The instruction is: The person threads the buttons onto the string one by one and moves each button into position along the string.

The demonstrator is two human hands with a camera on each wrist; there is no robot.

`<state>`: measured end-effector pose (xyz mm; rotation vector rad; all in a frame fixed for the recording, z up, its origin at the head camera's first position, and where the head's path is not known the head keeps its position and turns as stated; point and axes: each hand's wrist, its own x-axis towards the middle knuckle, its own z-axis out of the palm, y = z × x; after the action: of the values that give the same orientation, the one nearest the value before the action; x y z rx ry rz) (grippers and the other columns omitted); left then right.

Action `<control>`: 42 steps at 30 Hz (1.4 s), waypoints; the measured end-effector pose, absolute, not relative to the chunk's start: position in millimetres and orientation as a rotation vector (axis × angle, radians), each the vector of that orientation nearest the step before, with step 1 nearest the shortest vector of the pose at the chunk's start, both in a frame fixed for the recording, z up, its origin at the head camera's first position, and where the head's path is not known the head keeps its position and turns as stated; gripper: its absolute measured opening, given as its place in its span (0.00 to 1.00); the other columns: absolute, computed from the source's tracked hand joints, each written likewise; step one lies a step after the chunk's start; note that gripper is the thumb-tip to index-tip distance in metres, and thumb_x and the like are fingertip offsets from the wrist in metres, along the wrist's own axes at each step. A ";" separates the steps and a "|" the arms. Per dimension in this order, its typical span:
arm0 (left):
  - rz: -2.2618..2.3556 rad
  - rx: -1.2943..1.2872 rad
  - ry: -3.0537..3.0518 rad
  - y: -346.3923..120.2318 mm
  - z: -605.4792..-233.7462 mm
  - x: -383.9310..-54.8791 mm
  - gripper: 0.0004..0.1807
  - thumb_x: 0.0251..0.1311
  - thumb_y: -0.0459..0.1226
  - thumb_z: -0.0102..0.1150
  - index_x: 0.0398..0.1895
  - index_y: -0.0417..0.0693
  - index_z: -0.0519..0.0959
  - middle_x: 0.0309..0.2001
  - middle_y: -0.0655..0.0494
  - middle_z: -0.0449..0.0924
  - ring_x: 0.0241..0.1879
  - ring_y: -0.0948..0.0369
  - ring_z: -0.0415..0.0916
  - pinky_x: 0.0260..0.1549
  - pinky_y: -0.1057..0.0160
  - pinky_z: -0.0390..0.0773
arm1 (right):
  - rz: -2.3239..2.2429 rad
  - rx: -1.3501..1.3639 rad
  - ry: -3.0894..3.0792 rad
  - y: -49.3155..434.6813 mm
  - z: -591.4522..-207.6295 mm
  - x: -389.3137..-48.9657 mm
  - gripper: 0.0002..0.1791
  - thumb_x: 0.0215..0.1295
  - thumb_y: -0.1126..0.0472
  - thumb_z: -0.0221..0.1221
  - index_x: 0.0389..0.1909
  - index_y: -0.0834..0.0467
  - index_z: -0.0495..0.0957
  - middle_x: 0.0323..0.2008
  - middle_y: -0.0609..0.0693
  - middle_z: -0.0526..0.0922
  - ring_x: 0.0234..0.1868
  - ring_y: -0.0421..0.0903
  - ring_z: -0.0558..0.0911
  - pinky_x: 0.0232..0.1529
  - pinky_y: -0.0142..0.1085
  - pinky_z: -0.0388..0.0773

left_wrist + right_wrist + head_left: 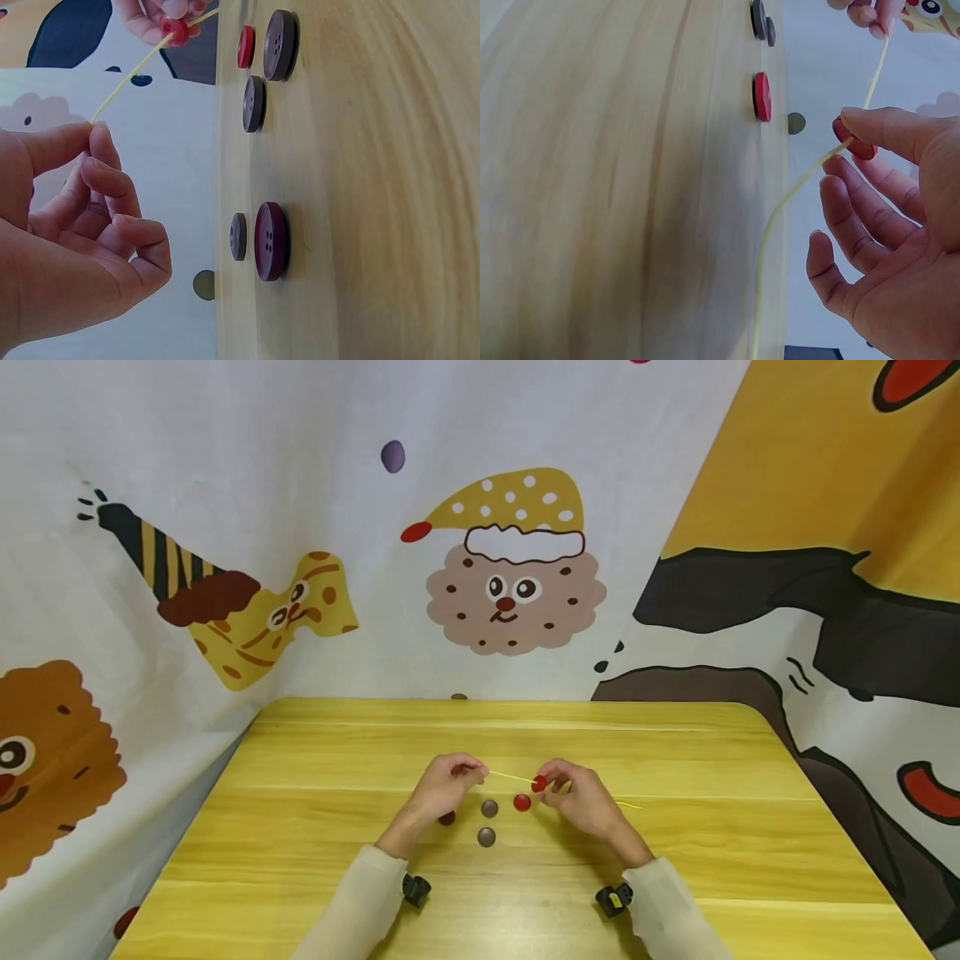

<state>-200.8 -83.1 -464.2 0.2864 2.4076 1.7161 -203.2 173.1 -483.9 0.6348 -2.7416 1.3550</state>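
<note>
Between thumb and fingers, my right hand (583,800) pinches a red button (174,30) above the table. A yellow string (512,776) runs through this button. Its end is pinched by the thumb and index fingertips of my left hand (441,789), and the stretch between the hands is pulled nearly straight. From the button's other side the string hangs past my right hand, as the right wrist view shows. Below the hands another red button (522,802) lies flat, beside a grey-brown button (490,808). My left wrist partly hides a dark maroon button (447,817).
Nearer the front lies another grey-brown button (486,837). A small dark button (238,236) shows beside the maroon one in the left wrist view. The wooden table (300,877) ends at a cartoon-printed cloth (360,660) behind and along both sides.
</note>
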 end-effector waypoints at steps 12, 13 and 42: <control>1.754 0.296 2.384 -87.2 -465.3 -202.2 0.12 0.70 0.36 0.55 0.45 0.35 0.82 0.44 0.37 0.82 0.46 0.41 0.77 0.38 0.61 0.73 | 1.358 0.587 -2.757 184.8 -488.7 -205.9 0.12 0.58 0.67 0.69 0.40 0.54 0.80 0.35 0.44 0.85 0.35 0.43 0.78 0.38 0.34 0.76; 1.752 0.296 2.385 -87.4 -465.7 -202.3 0.12 0.71 0.36 0.55 0.45 0.35 0.82 0.44 0.38 0.82 0.46 0.41 0.77 0.38 0.61 0.73 | 1.356 0.593 -2.764 185.6 -488.8 -206.2 0.11 0.58 0.67 0.69 0.40 0.54 0.80 0.35 0.44 0.85 0.35 0.43 0.78 0.38 0.34 0.76; 1.744 0.214 2.387 -91.1 -466.6 -204.1 0.13 0.70 0.39 0.57 0.45 0.37 0.82 0.41 0.44 0.83 0.44 0.42 0.76 0.35 0.62 0.71 | 1.261 0.518 -2.887 206.8 -498.3 -214.7 0.11 0.59 0.70 0.67 0.41 0.57 0.81 0.36 0.46 0.84 0.36 0.43 0.76 0.40 0.35 0.75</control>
<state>-204.1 -91.1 -466.6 0.2144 2.3875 1.7441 -214.7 206.8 -498.3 0.5182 -2.8872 1.2609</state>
